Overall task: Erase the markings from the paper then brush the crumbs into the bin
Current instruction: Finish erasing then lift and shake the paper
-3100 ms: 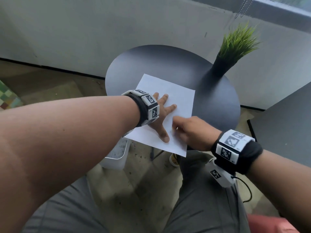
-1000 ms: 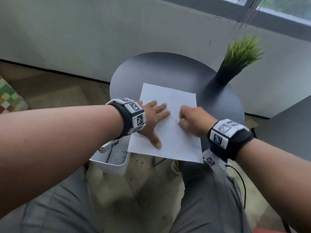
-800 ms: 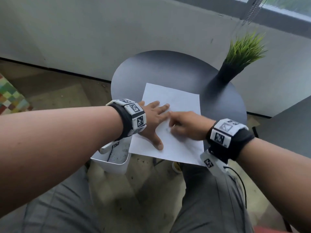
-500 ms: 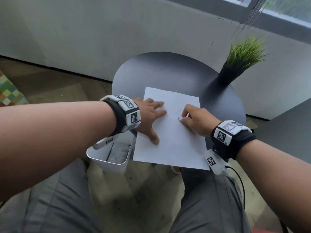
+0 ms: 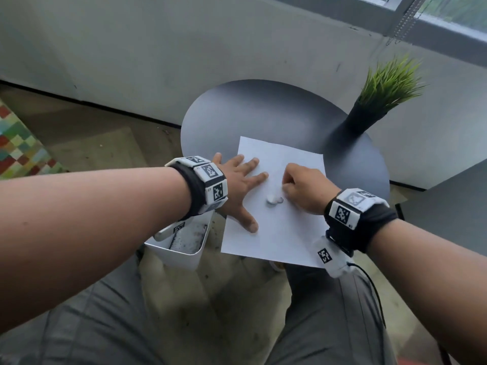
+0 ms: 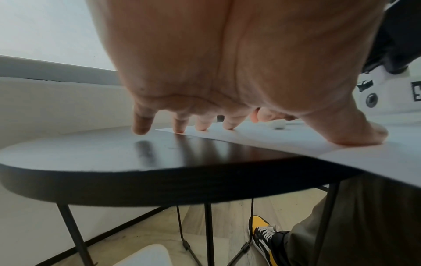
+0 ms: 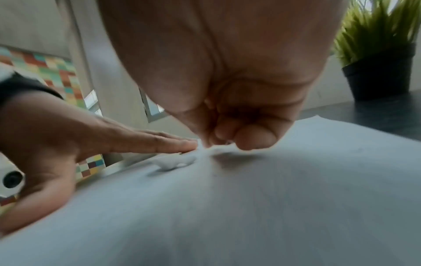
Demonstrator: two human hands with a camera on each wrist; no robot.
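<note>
A white sheet of paper (image 5: 279, 233) lies on the round black table (image 5: 250, 111), its near edge hanging over the rim. My left hand (image 5: 243, 187) presses flat on the sheet's left part with fingers spread; the little finger touches bare tabletop (image 6: 114, 153). My right hand (image 5: 296, 184) hovers at the sheet's middle with fingers curled into a tight pinch (image 7: 248, 136). A small white eraser (image 5: 274, 201) lies on the paper just left of those fingertips, apart from them, blurred in the right wrist view (image 7: 175, 161). I make out no marks on the sheet.
A white bin (image 5: 181, 248) stands on the floor under the table's left near edge, below my left wrist. A potted grass plant (image 5: 379, 101) sits at the table's far right. My knees are under the near edge, and a second dark table (image 5: 448, 206) is at right.
My right hand rubbed back and forth over the sheet's middle. The white eraser, at its fingertips half a second ago, now lies loose on the paper. The left hand stayed pressing.
</note>
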